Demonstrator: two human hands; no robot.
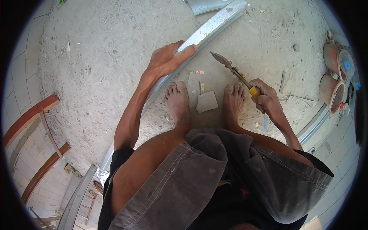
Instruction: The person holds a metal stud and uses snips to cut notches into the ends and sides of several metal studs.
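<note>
Left hand [165,59] clamps the long metal channel [199,36] at upper centre; right hand [266,99] grips yellow-handled tin snips [234,72], blades apart just beside it. Best keep the channel pinned flat, blades square. Rough concrete floor [96,76], littered; clay pots [333,73] at right edge.

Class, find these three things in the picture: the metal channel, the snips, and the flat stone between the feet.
metal channel [214,23], head view, on its flat upper face.
snips [230,67], head view, on the blades.
flat stone [207,101], head view, on its top face.
</note>
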